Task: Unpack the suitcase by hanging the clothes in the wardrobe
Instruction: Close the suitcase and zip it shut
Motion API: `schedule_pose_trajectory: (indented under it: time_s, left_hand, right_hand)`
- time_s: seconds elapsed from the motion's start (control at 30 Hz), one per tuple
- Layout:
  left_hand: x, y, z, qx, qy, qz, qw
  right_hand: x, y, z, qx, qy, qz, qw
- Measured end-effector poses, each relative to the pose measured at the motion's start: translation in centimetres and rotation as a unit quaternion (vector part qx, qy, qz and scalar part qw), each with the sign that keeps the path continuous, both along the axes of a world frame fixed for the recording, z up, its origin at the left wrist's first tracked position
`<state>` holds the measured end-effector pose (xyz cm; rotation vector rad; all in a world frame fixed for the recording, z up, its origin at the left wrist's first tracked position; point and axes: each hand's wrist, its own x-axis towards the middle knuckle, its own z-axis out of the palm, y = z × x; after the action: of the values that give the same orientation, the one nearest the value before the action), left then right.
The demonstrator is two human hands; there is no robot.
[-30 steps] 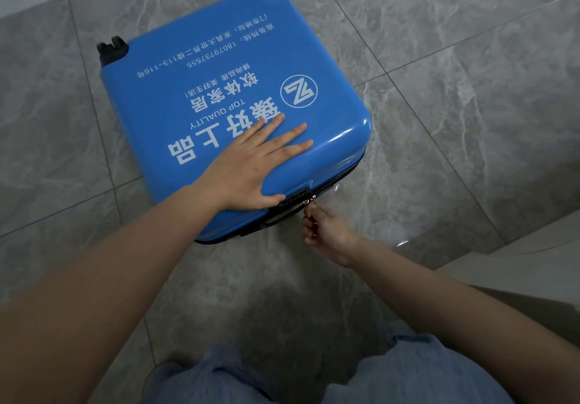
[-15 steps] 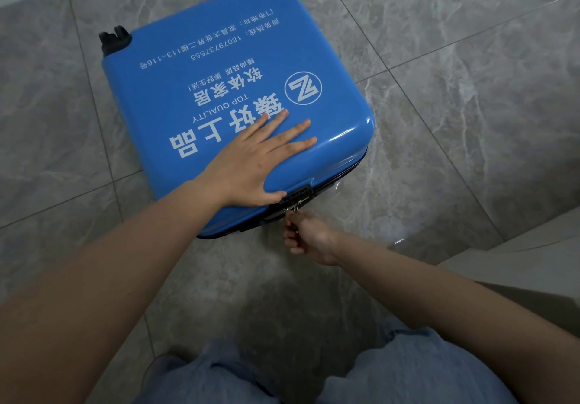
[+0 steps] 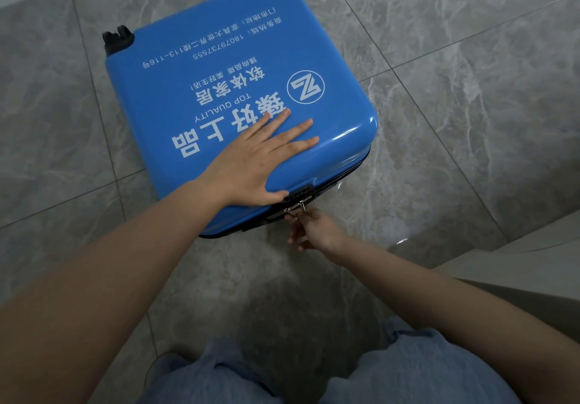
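A blue hard-shell suitcase (image 3: 219, 68) lies flat and closed on the floor, white printed lettering on its lid, black wheels at its far end. My left hand (image 3: 257, 159) presses flat on the lid near the front edge, fingers straight and spread. My right hand (image 3: 310, 228) is just below the front edge by the black lock, its fingers pinching one of the two metal zipper pulls (image 3: 296, 209). No clothes and no wardrobe are in view.
Grey marble-look floor tiles (image 3: 470, 105) surround the suitcase. A pale raised ledge or furniture edge (image 3: 518, 259) sits at the right. My knees in light blue jeans (image 3: 408, 372) are at the bottom of the view.
My right hand has slid a zipper pull leftward along the front edge, from the corner side to the lock, where both pulls now sit together. My left hand has stayed on the lid.
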<state>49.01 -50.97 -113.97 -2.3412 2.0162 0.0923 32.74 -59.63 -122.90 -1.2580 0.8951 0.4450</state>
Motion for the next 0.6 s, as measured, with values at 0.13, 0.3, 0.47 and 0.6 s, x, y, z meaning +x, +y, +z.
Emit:
schedule_pose_trajectory:
  time_s: [0.13,0.3,0.47,0.6]
  left_hand:
    - [0.00,0.01,-0.02,0.003,-0.004,0.000,1.000]
    - [-0.03,0.03,-0.02,0.000,-0.003,0.000,1.000]
    - [-0.07,0.04,0.08,0.004,-0.005,0.000,1.000]
    - [-0.05,-0.04,0.12,0.004,-0.002,0.001,1.000]
  right_hand:
    - [0.17,0.10,-0.04,-0.194,-0.009,0.153,0.969]
    - [-0.54,-0.15,-0.70,-0.338,-0.029,0.289,0.895]
    - [0.10,0.29,-0.25,-0.318,-0.041,0.275,0.906]
    - [0.45,0.23,0.14,-0.203,-0.012,0.151,0.967]
